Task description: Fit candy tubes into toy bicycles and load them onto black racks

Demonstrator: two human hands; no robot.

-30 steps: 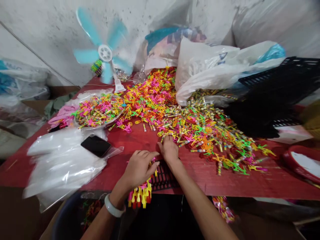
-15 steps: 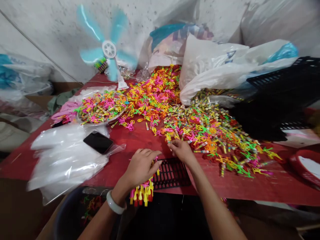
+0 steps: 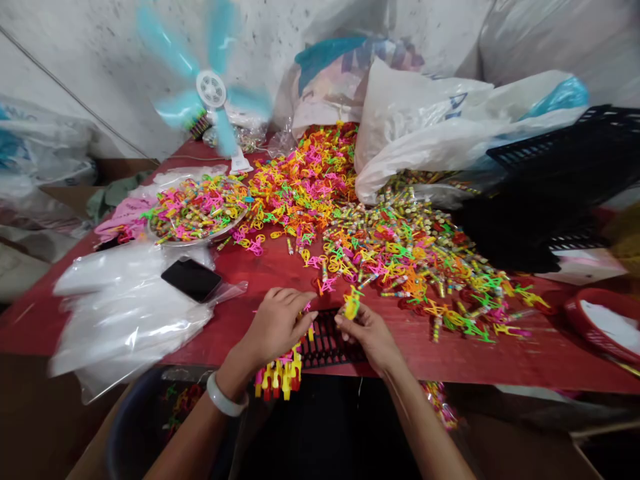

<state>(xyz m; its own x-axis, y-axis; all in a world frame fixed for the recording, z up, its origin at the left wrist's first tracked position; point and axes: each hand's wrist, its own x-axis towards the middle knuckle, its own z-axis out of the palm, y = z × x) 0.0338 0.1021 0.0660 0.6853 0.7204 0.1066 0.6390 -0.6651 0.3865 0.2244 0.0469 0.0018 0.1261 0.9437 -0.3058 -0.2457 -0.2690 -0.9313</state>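
Observation:
My left hand (image 3: pixel 283 321) is curled over the left end of a black slotted plastic rack (image 3: pixel 330 350) at the table's front edge. Yellow, red and pink plastic pieces (image 3: pixel 280 377) stick out under its palm, over the edge. Its fingertips are partly hidden. To the right of it, my right hand (image 3: pixel 367 333) pinches a small yellow and green plastic piece (image 3: pixel 352 303) above the rack's right end. Beyond both hands spreads a heap of small coloured plastic pieces (image 3: pixel 310 190), mixed on the right with little striped tubes (image 3: pixel 440 233).
A heaped clear tray (image 3: pixel 220 235), a phone (image 3: pixel 191 279) on clear plastic bags (image 3: pixel 130 320) and a running fan (image 3: pixel 211 90) are on the left. White sacks (image 3: pixel 425 127), a black crate (image 3: pixel 565 180) and a red bowl (image 3: pixel 580 320) are right. A dark tub (image 3: pixel 120 427) stands below.
My right hand has drawn back from the heap's edge toward the rack, bringing the yellow and green piece. My left hand stays on the rack. The view has shifted slightly.

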